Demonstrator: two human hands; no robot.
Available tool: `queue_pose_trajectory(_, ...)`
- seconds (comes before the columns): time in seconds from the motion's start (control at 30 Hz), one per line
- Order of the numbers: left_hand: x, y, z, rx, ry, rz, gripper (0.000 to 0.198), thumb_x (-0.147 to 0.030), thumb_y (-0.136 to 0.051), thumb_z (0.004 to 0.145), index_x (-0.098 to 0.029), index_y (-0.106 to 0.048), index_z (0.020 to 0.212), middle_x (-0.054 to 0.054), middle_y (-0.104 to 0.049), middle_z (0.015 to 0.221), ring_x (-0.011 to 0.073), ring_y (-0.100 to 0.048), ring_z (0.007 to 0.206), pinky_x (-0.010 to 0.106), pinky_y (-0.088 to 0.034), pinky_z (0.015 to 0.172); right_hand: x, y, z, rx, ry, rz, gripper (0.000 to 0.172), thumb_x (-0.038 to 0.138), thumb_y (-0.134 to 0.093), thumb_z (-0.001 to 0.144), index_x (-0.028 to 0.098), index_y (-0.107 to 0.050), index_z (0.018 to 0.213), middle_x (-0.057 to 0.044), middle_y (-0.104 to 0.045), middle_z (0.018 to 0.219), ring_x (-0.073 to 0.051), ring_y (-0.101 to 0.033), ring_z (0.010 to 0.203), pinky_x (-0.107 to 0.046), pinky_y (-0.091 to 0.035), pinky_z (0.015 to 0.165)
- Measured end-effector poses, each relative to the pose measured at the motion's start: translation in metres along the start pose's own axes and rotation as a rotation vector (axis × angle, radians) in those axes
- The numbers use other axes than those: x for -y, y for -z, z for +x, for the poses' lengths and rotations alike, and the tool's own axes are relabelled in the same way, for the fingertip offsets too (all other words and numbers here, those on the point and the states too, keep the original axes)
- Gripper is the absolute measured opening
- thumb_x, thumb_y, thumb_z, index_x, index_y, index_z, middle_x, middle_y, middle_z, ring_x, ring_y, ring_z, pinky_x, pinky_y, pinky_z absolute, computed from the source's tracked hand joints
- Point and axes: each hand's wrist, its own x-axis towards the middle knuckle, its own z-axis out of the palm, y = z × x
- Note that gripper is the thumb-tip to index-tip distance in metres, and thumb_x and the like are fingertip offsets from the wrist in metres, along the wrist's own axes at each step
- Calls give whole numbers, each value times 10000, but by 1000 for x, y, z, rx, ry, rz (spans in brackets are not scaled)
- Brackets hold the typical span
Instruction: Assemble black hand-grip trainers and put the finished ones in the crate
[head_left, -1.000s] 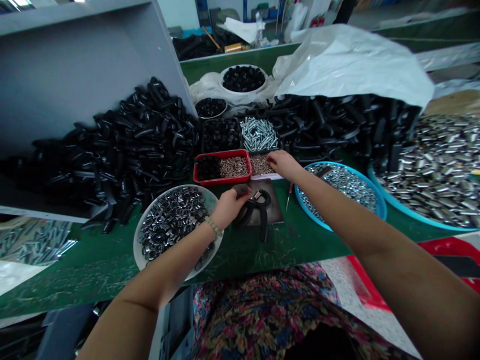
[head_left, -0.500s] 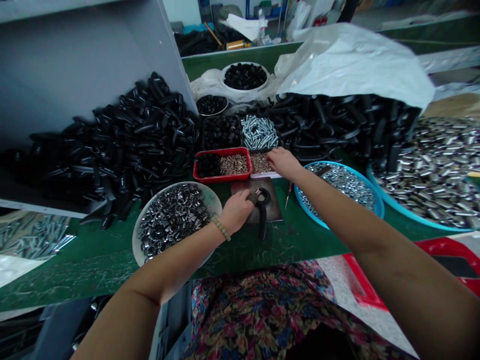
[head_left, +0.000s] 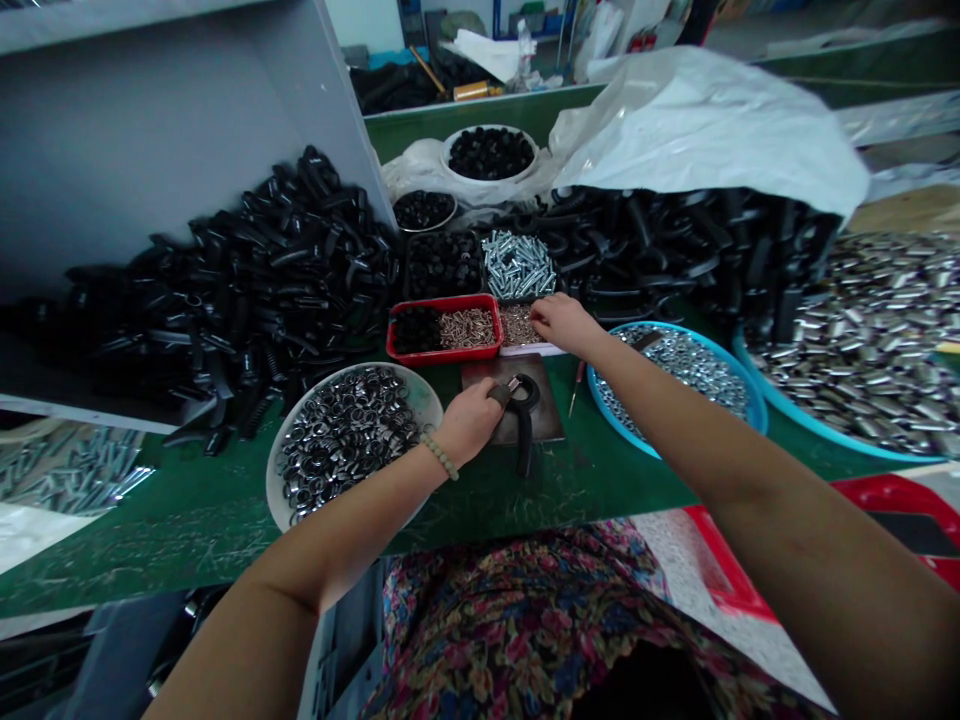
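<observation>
My left hand (head_left: 471,422), a bead bracelet at its wrist, is closed on a small dark part with a shiny metal end (head_left: 513,384). Right beside that part, a black handle with a ring-shaped head (head_left: 526,430) lies on a flat metal plate (head_left: 553,405). My right hand (head_left: 564,325) reaches into a shallow white tray (head_left: 529,350) of small copper-coloured pieces. Its fingers are bent together among them, and whatever lies between the fingertips is hidden.
A red tray (head_left: 444,357) holds black pieces and small rivet-like parts. Silver screws (head_left: 519,264) fill a box behind. Metal rings heap in a white bowl (head_left: 281,500); a blue basin (head_left: 756,425) stands right. A thin red-handled tool (head_left: 577,388) lies between plate and basin. Black handles (head_left: 285,270) pile left.
My left hand has shifted very slightly left, still on the dark part. My right hand has moved a touch left within the tray.
</observation>
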Motion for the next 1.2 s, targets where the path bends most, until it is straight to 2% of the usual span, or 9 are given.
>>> queue_pose_trajectory(0.2,-5,8,-2,50,-63,55,243,-181,-383,943,-152,-596,1058,85,-573,1078,187,-558,923,279,-465,756,3,-1,0,-46,-63,89,190,149,-495,812,137,-636,939,-98,-651,831,-228,-549,820,-309,-395,729)
queue_pose_trajectory(0.3,-8,14,-3,61,-51,63,246,-185,-392,939,-160,-587,1088,76,-578,1073,188,-558,915,277,-466,745,6,1,3,-58,-80,135,180,118,-510,781,142,-647,895,-91,-654,823,-222,-556,829,-310,-407,753)
queue_pose_trajectory(0.43,-9,19,-8,65,-24,-30,238,-257,-404,945,-163,-602,1040,70,-577,1072,182,-550,951,286,-467,840,10,9,-2,-81,-118,189,188,106,-514,768,141,-650,893,-76,-666,831,-193,-580,790,-292,-434,735)
queue_pose_trajectory(0.53,-11,19,-14,35,-6,-106,253,-283,-422,939,-166,-598,1079,70,-562,1123,192,-536,996,306,-459,901,21,15,-22,-105,-163,367,188,148,-518,791,151,-655,921,-49,-677,822,-165,-601,746,-277,-460,710)
queue_pose_trajectory(0.67,-12,15,-17,9,5,-124,276,-295,-437,930,-159,-594,1112,84,-558,1130,213,-529,984,341,-473,887,41,14,-54,17,-169,734,165,226,-557,801,183,-698,876,-33,-705,857,-177,-637,819,-320,-489,783)
queue_pose_trajectory(0.77,-11,12,-17,-10,4,-144,273,-281,-445,925,-163,-584,1129,84,-555,1135,214,-526,992,346,-472,898,51,9,-65,93,-178,849,153,224,-580,788,196,-705,873,-31,-711,890,-186,-643,845,-343,-497,804)
queue_pose_trajectory(0.93,-9,11,-17,-17,17,-206,263,-247,-464,916,-164,-566,1144,77,-562,1113,202,-537,977,330,-472,888,55,0,-63,125,-213,774,105,250,-588,809,176,-659,830,-19,-675,757,-172,-614,721,-304,-495,675)
queue_pose_trajectory(1.2,-10,10,-18,-13,22,-188,279,-245,-452,923,-173,-543,1177,71,-554,1124,201,-529,981,326,-468,887,63,-15,-70,-1,-38,461,180,283,-491,915,185,-641,909,-61,-653,889,-198,-612,870,-316,-469,795)
